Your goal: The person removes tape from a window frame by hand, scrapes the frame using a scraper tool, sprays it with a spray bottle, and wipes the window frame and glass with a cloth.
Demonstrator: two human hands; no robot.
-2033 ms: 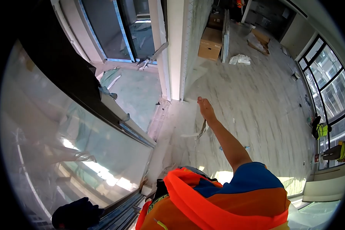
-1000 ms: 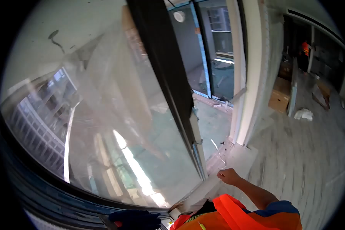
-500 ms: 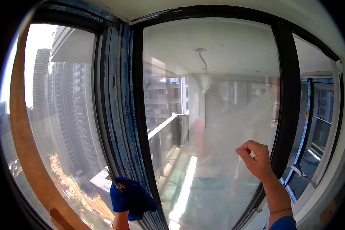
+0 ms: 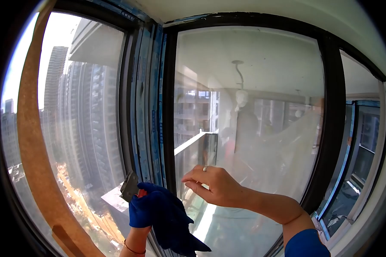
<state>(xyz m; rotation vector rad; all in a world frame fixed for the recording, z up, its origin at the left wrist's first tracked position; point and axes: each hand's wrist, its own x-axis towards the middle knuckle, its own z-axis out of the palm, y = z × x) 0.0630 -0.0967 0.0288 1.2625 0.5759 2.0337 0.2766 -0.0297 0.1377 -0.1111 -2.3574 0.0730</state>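
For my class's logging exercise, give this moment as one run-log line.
left hand: holds scraper | blue fabric: covers left hand, hangs beside | right hand: bare, before glass

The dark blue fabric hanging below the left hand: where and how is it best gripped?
Probably by its loose lower tip, pinched from the right: the dark blue fabric tapers and hangs free there, clear of the left hand, and the right hand is on that side.

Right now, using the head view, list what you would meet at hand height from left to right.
Brown curved strip → grey tool head → blue-covered left hand → bare right hand → dark upright frame post.
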